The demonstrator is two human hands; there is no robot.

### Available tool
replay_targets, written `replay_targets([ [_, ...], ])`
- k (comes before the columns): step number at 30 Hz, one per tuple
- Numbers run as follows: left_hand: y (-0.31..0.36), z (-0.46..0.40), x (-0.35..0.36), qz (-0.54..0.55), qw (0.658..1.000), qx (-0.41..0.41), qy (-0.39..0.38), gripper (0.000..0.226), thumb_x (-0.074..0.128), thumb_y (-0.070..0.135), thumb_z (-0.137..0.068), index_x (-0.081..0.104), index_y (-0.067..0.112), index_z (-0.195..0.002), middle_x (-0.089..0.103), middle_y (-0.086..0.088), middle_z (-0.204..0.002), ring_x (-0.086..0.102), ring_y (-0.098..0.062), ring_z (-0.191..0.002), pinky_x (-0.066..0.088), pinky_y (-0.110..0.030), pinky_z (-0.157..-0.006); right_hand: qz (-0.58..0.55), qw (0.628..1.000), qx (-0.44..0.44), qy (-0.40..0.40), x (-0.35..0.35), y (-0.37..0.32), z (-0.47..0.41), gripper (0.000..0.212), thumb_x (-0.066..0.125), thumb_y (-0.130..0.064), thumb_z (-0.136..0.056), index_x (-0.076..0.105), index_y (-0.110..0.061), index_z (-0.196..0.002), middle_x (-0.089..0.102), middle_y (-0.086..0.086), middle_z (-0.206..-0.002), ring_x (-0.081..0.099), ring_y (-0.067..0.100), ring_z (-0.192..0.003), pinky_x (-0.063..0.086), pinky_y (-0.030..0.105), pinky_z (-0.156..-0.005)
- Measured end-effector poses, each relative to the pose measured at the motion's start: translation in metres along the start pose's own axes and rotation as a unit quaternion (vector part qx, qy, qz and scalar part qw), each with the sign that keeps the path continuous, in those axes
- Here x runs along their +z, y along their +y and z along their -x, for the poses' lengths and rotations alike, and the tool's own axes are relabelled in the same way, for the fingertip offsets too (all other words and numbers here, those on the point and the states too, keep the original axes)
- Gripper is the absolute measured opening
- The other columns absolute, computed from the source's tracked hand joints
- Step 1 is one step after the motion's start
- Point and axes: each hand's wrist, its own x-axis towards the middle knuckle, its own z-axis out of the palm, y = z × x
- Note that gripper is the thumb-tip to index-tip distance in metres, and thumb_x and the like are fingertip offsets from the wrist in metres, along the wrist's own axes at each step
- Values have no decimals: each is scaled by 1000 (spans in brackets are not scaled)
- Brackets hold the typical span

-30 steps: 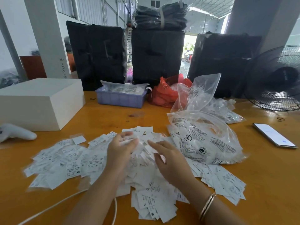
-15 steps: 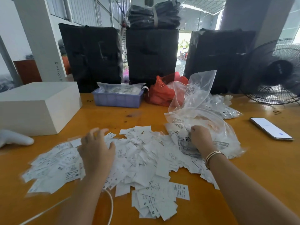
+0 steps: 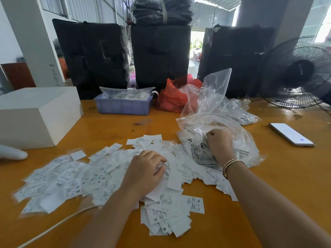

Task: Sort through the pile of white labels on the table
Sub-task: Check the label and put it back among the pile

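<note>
both forearms are bare all the way up to where they leave the frame, with no sleeve showing on either. the left hand (image 3: 143,173) wears no ring, watch or band that can be seen, and its wrist is bare too. the right hand (image 3: 220,142) shows no ring either. on the right wrist sits a thin bangle (image 3: 229,165), gold-toned with a darker line running along it, so that it looks like two or three slim hoops worn side by side. the fingernails cannot be made out.
</note>
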Motion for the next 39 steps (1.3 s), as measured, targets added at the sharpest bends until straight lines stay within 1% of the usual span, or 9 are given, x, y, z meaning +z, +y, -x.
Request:
replay_targets([
  [2, -3, 1, 2, 1, 1000, -4, -4, 21, 52, 34, -93, 66, 28, -108, 64, 14, -110, 51, -7, -107, 32, -20, -86, -26, 998, -32, 43, -2, 0, 2, 26, 51, 1, -83, 55, -1, -57, 46, 11, -60, 42, 25, -63, 31, 30, -57],
  [7, -2, 0, 0, 25, 999, -28, 11, 21, 53, 32, -94, 66, 27, -110, 63, 14, -113, 50, -6, -109, 32, -20, -89, -142, 973, -101, 154, -15, -21, 21, 11, 58, -15, -92, 67, -10, -91, 65, -1, -90, 55, 16, -90, 41, 34, -92],
  [13, 8, 1, -13, 240, 963, -117, 33, 42, 38, 57, -90, 55, 36, -122, 48, 35, -110, 44, 20, -101, 33, -3, -80, -387, 907, -77, -144, -13, -54, 81, 8, 55, -13, -93, 60, -18, -89, 69, -1, -71, 61, 4, -61, 47, 14, -56],
  [16, 12, 3, -20, 361, 919, -158, 5, 50, 40, 76, -81, 58, 43, -114, 57, 35, -103, 48, 24, -96, 41, -6, -73, -350, 896, -122, -243, -2, -61, 102, 10, 58, -12, -92, 60, -18, -85, 67, -7, -62, 59, 1, -56, 45, 14, -53],
  [22, 13, 3, -24, 392, 903, -176, -4, 53, 42, 80, -73, 67, 35, -89, 68, 11, -82, 60, -6, -75, 49, -22, -69, -352, 903, -110, -220, 6, -57, 106, 13, 62, -8, -90, 63, -18, -81, 67, -6, -60, 61, 2, -54, 46, 13, -54],
  [28, 15, 3, -14, 383, 892, -231, 59, 6, 64, 26, -89, 67, 28, -84, 72, 16, -80, 66, 1, -77, 52, -19, -70, -317, 922, -120, -187, 10, -50, 103, 14, 56, -19, -94, 62, -28, -84, 69, -6, -67, 59, 2, -56, 45, 13, -55],
  [32, 12, 3, -17, 447, 839, -272, 146, 2, 62, 17, -90, 63, 16, -90, 74, 7, -84, 70, -6, -81, 55, -17, -67, -124, 966, -185, -132, 16, -43, 96, 17, 53, -20, -95, 68, -27, -101, 68, -11, -98, 53, -5, -77, 38, 10, -69],
  [35, 9, 0, -20, 482, 806, -290, 183, 2, 59, 9, -91, 58, 11, -92, 74, 1, -82, 72, -10, -77, 54, -15, -62, 32, 959, -225, -171, 24, -42, 99, 33, 50, -25, -94, 60, -23, -125, 60, -4, -127, 48, 16, -116, 34, 31, -97],
  [39, 5, -1, -21, 498, 783, -310, 206, 11, 60, 7, -90, 60, 17, -95, 74, 5, -81, 72, -10, -78, 55, -16, -63, 131, 937, -260, -190, 31, -52, 107, 39, 43, -34, -93, 55, -18, -126, 61, -1, -121, 47, 23, -115, 31, 38, -96],
])
